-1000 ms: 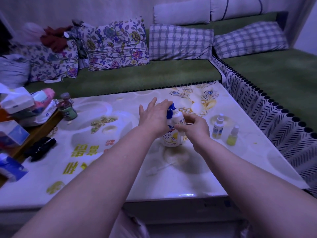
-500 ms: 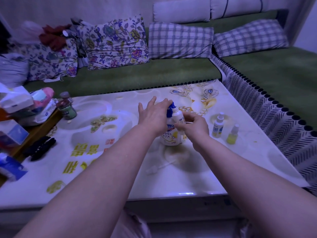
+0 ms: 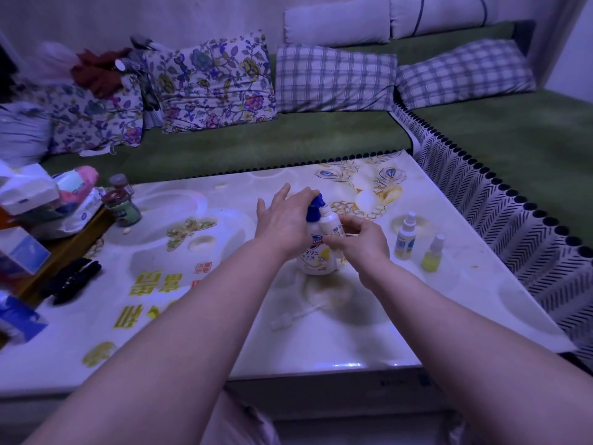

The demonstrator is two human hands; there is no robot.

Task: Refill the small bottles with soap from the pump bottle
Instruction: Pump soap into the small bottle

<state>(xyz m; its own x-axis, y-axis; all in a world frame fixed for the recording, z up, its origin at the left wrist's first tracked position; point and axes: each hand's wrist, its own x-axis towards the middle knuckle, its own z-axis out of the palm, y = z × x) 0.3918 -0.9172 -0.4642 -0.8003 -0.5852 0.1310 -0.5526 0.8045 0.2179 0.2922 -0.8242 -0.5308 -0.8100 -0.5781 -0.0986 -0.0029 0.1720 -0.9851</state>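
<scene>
A white pump bottle (image 3: 316, 256) with a blue pump head stands in the middle of the table (image 3: 224, 332). My left hand (image 3: 282, 221) lies on top of the blue pump head, fingers straight. My right hand (image 3: 359, 240) grips a small white bottle (image 3: 330, 223) and holds it against the pump's spout. Two more small spray bottles stand to the right: a white one (image 3: 405, 236) and a smaller yellow-green one (image 3: 432, 254). A loose spray cap with its tube (image 3: 296, 316) lies on the table in front of the pump bottle.
Two dark-capped jars (image 3: 123, 207) stand at the table's left, beside tissue packs (image 3: 29, 194) and boxes on a wooden stand. A black object (image 3: 72, 279) lies near the left edge. A green sofa with cushions (image 3: 211, 81) wraps round the back and right.
Both hands stay at the pump bottle. The small bottle in my right hand has shifted slightly against the spout; my left hand remains on the pump head.
</scene>
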